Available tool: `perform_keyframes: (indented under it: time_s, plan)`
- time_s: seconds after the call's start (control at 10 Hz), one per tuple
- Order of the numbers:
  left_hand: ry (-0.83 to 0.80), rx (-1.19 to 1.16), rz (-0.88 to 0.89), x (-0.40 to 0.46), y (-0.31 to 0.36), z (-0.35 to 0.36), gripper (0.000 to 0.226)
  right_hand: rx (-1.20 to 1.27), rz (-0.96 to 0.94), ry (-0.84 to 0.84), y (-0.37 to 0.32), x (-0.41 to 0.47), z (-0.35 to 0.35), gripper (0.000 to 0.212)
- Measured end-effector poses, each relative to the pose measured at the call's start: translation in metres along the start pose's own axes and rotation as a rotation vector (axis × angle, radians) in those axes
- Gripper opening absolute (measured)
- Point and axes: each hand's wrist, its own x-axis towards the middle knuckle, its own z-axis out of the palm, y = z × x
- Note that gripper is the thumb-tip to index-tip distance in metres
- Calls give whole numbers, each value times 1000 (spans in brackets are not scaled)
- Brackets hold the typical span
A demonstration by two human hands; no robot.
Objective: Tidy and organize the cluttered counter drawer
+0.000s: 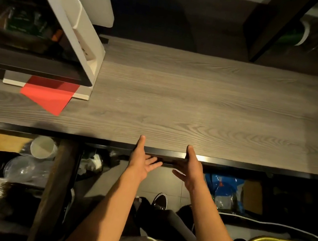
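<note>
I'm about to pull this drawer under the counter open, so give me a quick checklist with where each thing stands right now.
1. Left hand at the counter front edge, thumb on top: ok.
2. Right hand at the edge likewise: ok.
3. Fingers hooked on a drawer front: cannot tell, they are hidden under the edge.
4. Red paper back from the edge: ok.
5. Legs and shoe stand right below the hands, in the pull path: not ok.
6. Left drawer already open and cluttered: not ok.
</note>
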Motion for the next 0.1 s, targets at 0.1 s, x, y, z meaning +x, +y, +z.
perform_keyframes:
  time_s: [0.1]
  plan:
    - [-116,432,-200,-28,12,8,89,-284,31,-78,-25,-28,-1,52]
